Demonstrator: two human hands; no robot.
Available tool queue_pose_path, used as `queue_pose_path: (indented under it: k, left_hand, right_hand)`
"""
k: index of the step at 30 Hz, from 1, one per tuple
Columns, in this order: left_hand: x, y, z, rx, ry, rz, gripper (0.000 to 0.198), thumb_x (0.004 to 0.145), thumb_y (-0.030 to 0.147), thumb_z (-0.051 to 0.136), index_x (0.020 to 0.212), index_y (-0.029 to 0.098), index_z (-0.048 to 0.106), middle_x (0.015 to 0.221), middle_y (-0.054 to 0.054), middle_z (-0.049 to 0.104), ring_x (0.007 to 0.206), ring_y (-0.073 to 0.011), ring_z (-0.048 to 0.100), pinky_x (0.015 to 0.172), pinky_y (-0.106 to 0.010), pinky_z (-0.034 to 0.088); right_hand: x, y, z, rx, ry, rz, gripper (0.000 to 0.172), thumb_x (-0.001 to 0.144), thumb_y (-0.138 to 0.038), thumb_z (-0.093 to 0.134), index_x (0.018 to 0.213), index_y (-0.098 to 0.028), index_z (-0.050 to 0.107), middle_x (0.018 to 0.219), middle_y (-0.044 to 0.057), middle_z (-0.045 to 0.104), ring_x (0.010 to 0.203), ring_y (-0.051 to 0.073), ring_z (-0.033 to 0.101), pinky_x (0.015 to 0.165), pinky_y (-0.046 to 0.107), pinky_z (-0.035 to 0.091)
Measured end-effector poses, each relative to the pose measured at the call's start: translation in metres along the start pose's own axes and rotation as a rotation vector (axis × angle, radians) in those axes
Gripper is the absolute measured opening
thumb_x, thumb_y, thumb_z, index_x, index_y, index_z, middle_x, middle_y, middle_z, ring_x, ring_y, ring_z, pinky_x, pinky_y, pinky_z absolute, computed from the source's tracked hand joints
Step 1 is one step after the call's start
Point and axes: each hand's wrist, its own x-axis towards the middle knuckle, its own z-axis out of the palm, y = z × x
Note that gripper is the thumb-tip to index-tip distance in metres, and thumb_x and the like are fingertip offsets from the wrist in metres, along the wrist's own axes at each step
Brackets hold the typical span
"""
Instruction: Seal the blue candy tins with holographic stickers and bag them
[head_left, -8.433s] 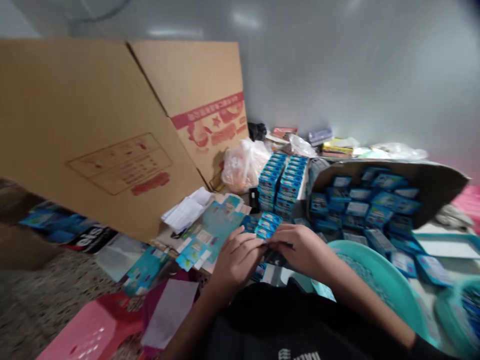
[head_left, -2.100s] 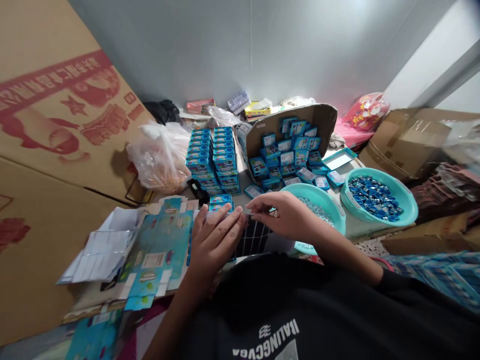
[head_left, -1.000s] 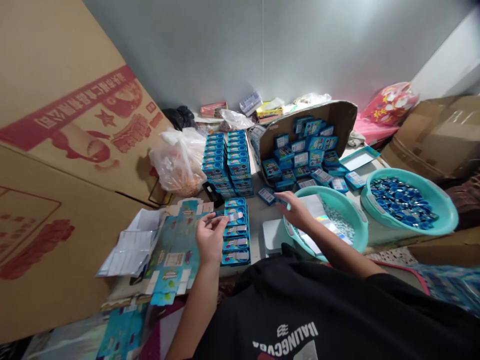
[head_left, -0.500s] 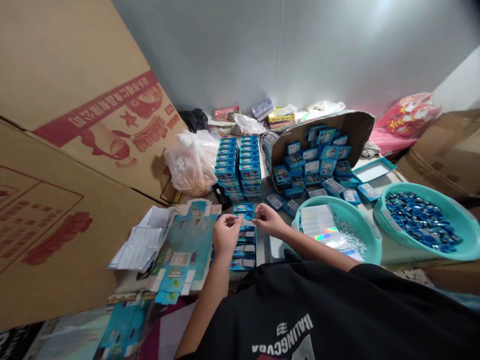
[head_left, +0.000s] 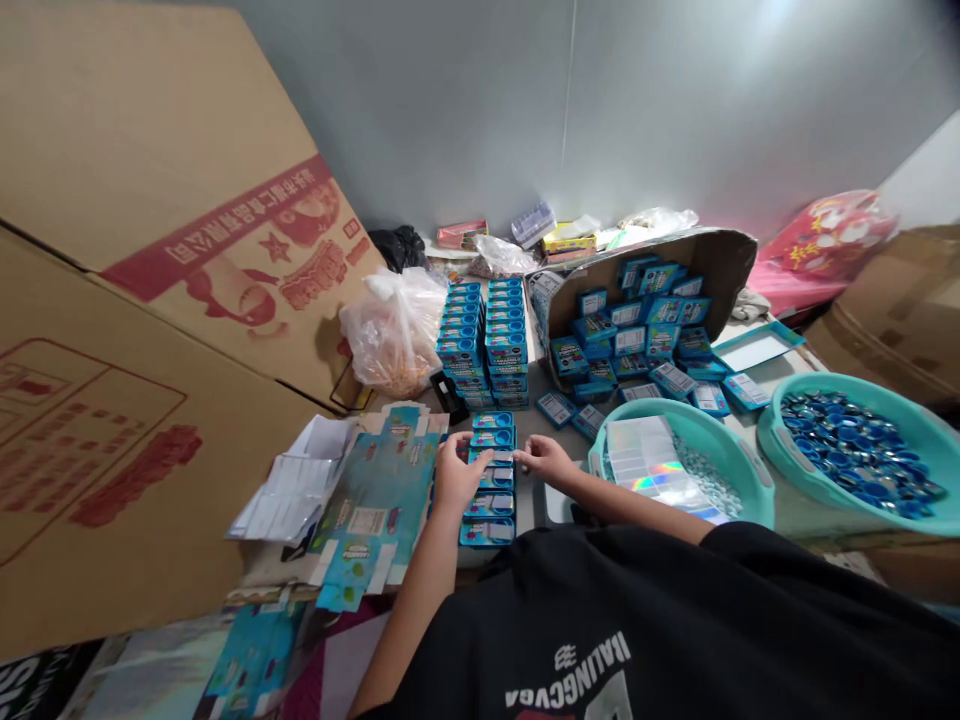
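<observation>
A row of blue printed small boxes [head_left: 491, 421] lies in front of me, several carrying a pale, shiny rectangular strip. Both hands are at one box near the row's far end, where a pale strip [head_left: 502, 457] lies across its face. My left hand [head_left: 457, 478] is closed, its thumb tip on the strip's left end. From the other side my right hand [head_left: 547, 460] pinches at the right end with thumb and forefinger. Whether the strip is stuck down there I cannot tell. Two taller stacks of blue boxes [head_left: 507, 350] stand just beyond.
Flattened blue cartons [head_left: 367, 500] and white sheets [head_left: 296, 480] lie left. Right are a teal basin [head_left: 757, 500] with small pale pieces and a shiny sticker sheet [head_left: 637, 455], another basin [head_left: 772, 450] of blue pieces, and a tipped carton [head_left: 739, 260] of blue boxes. A large cardboard box [head_left: 187, 400] borders the left.
Both hands have lowered from just above the row onto the box, bringing the pale strip to its face. The view has shifted slightly.
</observation>
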Motion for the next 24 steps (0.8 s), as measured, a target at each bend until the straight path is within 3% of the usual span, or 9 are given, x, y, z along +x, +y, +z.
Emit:
queue_pose_path:
  k: [3, 6, 10, 13, 16, 19, 24]
  left_hand:
    - [-0.002, -0.013, -0.008, -0.129, -0.038, -0.128, 0.031, 0.068, 0.045, 0.078, 0.087, 0.023, 0.068, 0.085, -0.008, 0.070, 0.080, -0.0231, 0.068, 0.075, -0.038, 0.057]
    - [-0.009, -0.027, -0.023, -0.214, -0.041, -0.292, 0.038, 0.065, 0.050, 0.077, 0.087, 0.021, 0.068, 0.080, -0.006, 0.072, 0.078, -0.0243, 0.069, 0.074, -0.039, 0.057]
    - [-0.019, -0.036, -0.047, -0.184, -0.012, -0.378, 0.044, 0.062, 0.052, 0.073, 0.086, 0.017, 0.065, 0.067, -0.005, 0.068, 0.075, -0.0253, 0.069, 0.065, -0.034, 0.054]
    - [-0.024, -0.029, -0.057, -0.136, 0.046, -0.424, 0.044, 0.060, 0.051, 0.072, 0.087, 0.017, 0.065, 0.065, -0.003, 0.067, 0.075, -0.0241, 0.068, 0.065, -0.032, 0.052]
    - [-0.025, -0.012, -0.056, -0.080, 0.087, -0.375, 0.042, 0.061, 0.050, 0.069, 0.088, 0.018, 0.064, 0.066, -0.003, 0.066, 0.074, -0.0231, 0.067, 0.068, -0.033, 0.051]
    - [-0.023, 0.001, -0.049, -0.076, 0.115, -0.312, 0.043, 0.064, 0.049, 0.067, 0.092, 0.018, 0.063, 0.065, -0.001, 0.064, 0.075, -0.0233, 0.068, 0.070, -0.033, 0.051]
    - [-0.024, 0.006, -0.039, -0.065, 0.034, -0.250, 0.051, 0.069, 0.050, 0.069, 0.108, 0.018, 0.059, 0.062, 0.003, 0.061, 0.067, -0.0204, 0.066, 0.064, -0.031, 0.049]
  right_hand:
    - [-0.019, 0.007, -0.026, -0.193, 0.088, -0.019, 0.044, 0.071, -0.049, 0.075, 0.059, -0.024, 0.041, 0.059, 0.000, 0.052, 0.063, 0.018, 0.053, 0.060, 0.032, 0.044]
    - [-0.047, 0.016, -0.074, -0.378, 0.309, 0.061, 0.028, 0.079, -0.040, 0.068, 0.065, -0.025, 0.050, 0.080, 0.007, 0.062, 0.085, 0.024, 0.057, 0.079, 0.037, 0.046]
    - [-0.090, 0.034, -0.149, -0.596, 0.702, 0.386, 0.016, 0.087, -0.032, 0.050, 0.088, -0.019, 0.059, 0.101, 0.016, 0.060, 0.108, 0.033, 0.050, 0.092, 0.048, 0.040]
    - [-0.114, 0.050, -0.187, -0.687, 0.773, 0.625, 0.029, 0.079, -0.031, 0.060, 0.100, -0.011, 0.063, 0.105, 0.021, 0.061, 0.113, 0.037, 0.049, 0.096, 0.048, 0.037]
    - [-0.125, 0.062, -0.200, -0.740, 0.708, 0.727, 0.040, 0.072, -0.035, 0.069, 0.104, -0.011, 0.065, 0.109, 0.020, 0.064, 0.112, 0.035, 0.053, 0.093, 0.043, 0.039]
    - [-0.127, 0.065, -0.196, -0.771, 0.675, 0.737, 0.039, 0.068, -0.035, 0.073, 0.100, -0.015, 0.068, 0.103, 0.017, 0.068, 0.106, 0.035, 0.057, 0.087, 0.043, 0.041]
    - [-0.122, 0.052, -0.193, -0.711, 0.651, 0.532, 0.002, 0.069, -0.023, 0.066, 0.071, -0.022, 0.066, 0.060, 0.006, 0.064, 0.067, 0.025, 0.061, 0.068, 0.038, 0.041]
